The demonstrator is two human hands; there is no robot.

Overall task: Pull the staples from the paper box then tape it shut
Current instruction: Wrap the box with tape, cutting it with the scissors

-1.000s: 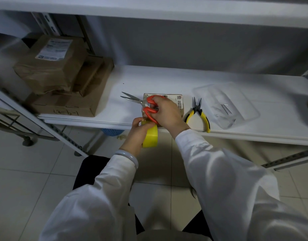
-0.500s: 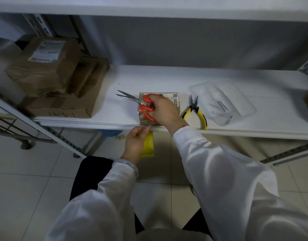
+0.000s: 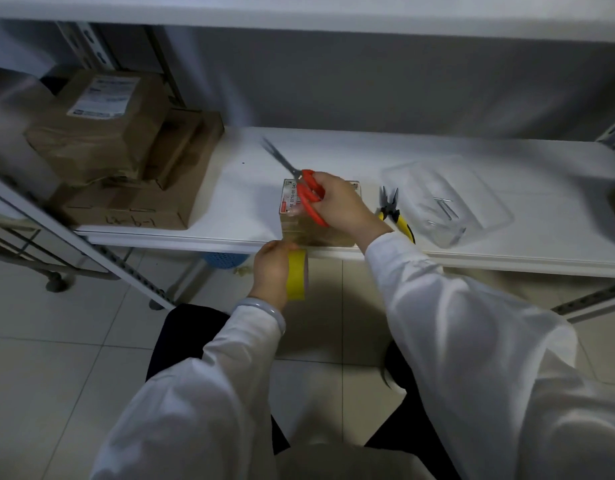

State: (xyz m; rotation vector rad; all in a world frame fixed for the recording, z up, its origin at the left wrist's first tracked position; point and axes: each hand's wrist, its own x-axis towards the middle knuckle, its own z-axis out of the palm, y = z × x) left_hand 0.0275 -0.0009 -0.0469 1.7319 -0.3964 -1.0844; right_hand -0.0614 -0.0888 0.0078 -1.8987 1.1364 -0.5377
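Note:
A small paper box (image 3: pixel 292 216) with a printed label sits at the front edge of the white shelf (image 3: pixel 437 161). My right hand (image 3: pixel 340 204) rests over the box and grips red-handled scissors (image 3: pixel 308 195), their blades slightly parted and pointing up to the left. Below the shelf edge, my left hand (image 3: pixel 269 271) holds a yellow roll of tape (image 3: pixel 296 274). A strip of clear tape seems to run from the roll up over the front of the box.
Yellow-handled pliers (image 3: pixel 394 213) lie just right of the box. A clear plastic tray (image 3: pixel 448 202) further right holds a few pulled staples (image 3: pixel 444 206). Brown cardboard parcels (image 3: pixel 115 161) are stacked at the shelf's left end. Tiled floor lies below.
My right hand has lifted the scissors and swung the blades from pointing left to pointing up-left. My left hand has drawn the tape roll down below the shelf edge.

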